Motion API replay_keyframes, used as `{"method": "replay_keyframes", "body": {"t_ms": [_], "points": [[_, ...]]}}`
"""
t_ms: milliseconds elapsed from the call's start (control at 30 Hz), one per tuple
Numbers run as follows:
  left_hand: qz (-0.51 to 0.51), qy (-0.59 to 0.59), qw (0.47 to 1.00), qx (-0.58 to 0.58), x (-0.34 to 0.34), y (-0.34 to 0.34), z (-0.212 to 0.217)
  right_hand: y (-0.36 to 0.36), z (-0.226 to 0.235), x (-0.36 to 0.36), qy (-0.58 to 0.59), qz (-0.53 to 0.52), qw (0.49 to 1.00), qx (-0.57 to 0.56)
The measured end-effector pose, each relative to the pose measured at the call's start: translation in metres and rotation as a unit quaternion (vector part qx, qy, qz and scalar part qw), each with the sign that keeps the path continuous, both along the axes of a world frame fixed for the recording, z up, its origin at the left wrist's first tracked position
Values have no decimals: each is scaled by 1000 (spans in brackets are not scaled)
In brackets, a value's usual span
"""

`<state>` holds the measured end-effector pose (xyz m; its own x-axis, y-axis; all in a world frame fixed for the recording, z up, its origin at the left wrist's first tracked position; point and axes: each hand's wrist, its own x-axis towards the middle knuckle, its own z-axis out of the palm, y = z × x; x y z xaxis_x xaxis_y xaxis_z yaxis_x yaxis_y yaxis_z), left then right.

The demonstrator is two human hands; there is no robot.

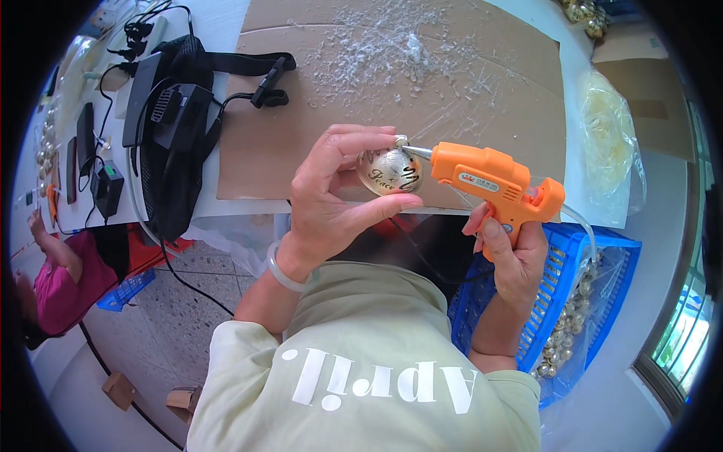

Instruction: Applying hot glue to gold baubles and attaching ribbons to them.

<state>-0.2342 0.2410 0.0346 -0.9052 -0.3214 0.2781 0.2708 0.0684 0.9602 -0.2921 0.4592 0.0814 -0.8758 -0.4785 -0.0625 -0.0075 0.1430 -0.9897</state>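
My left hand (327, 184) grips a shiny gold bauble (385, 172) with dark lettering and a curly pattern, its thumb below and its fingers above. A small cap sits at the top of the bauble. My right hand (514, 248) is wrapped round the handle of an orange hot glue gun (482, 175). The gun's metal nozzle points left and meets the bauble beside the cap, though whether they touch I cannot tell. A translucent glue stick (581, 226) curves out of the back of the gun.
Brown cardboard (301, 151) covers the white table, with white glue scraps (410, 49) at its far side. A black bag with straps (177, 113) lies at left. At right stand a blue crate (553, 279) of gold baubles and a clear plastic bag (608, 124). Another person (68, 279) sits at far left.
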Motion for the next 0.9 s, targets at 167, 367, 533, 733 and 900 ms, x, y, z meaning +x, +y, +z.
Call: {"method": "replay_keyframes", "body": {"t_ms": [167, 367, 533, 733, 900], "points": [[3, 3, 1000, -12, 0, 0, 1, -1, 2, 0, 7, -6, 1000, 9], [10, 13, 1000, -8, -1, 1, 0, -1, 3, 0, 12, -16, 1000, 13], [10, 14, 1000, -9, 0, 0, 2, 2, 5, 1, 33, -13, 999, 27], [25, 22, 999, -7, -1, 2, 2, 6, 5, 2, 49, 3, 998, 35], [25, 23, 999, -13, 0, 3, 3, 8, 6, 6, 58, -7, 998, 37]]}}
